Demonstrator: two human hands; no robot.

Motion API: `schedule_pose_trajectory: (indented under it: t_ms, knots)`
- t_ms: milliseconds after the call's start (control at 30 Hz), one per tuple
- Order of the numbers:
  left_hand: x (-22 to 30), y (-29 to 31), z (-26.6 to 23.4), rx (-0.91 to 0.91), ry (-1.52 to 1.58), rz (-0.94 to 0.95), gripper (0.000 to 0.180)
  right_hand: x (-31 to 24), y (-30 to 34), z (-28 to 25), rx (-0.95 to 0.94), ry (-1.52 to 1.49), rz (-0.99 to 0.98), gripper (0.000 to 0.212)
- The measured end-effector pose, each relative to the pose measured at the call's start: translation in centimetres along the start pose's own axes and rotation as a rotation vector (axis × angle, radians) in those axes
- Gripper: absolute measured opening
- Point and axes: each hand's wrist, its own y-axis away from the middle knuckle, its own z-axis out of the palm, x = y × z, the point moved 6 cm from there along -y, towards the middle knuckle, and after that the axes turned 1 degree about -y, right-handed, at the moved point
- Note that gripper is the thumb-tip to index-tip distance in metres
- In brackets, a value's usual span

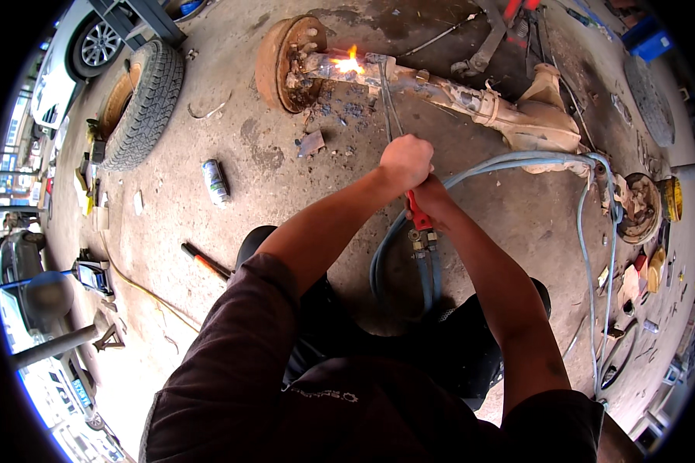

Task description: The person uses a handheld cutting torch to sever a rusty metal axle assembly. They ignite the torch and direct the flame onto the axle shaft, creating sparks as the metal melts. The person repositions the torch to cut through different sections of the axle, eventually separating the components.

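My left hand (407,162) is closed around the front of a cutting torch, where its thin metal tubes (386,100) come out. Just behind it, my right hand (432,197) grips the torch by its red handle (419,214). The tubes slant forward to a rusty axle housing (448,92) lying across the floor. A bright orange flame (350,62) burns on the axle tube near its left end, beside a rusty brake drum (276,65). The torch tip itself is hard to make out. Blue-grey hoses (510,160) run from the brass fittings behind the handle.
A large tire (150,104) stands at the left, and a spray can (215,182) lies nearer. An orange-and-black tool (206,261) rests by my left knee. Dark scraps and a small metal block (310,143) lie below the axle. Hoses loop across the floor at the right.
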Motion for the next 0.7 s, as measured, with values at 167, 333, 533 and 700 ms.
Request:
schedule_pose_trajectory:
  t_ms: [167,333,533,700]
  knots:
    - [-0.07,0.17,0.05,0.006,0.004,0.001,0.027,0.02,-0.11,0.2,-0.001,0.009,-0.049,0.018]
    - [0.22,0.35,-0.09,0.01,-0.011,0.023,0.028,0.43,-0.32,-0.01,0.0,0.002,-0.04,0.017]
    - [0.1,0.33,0.15,-0.001,-0.009,0.014,0.028,0.45,-0.19,0.0,-0.015,0.028,-0.047,0.019]
    - [0.2,0.12,0.18,-0.017,-0.023,0.016,0.029,0.36,-0.34,-0.25,0.005,0.041,-0.051,0.02]
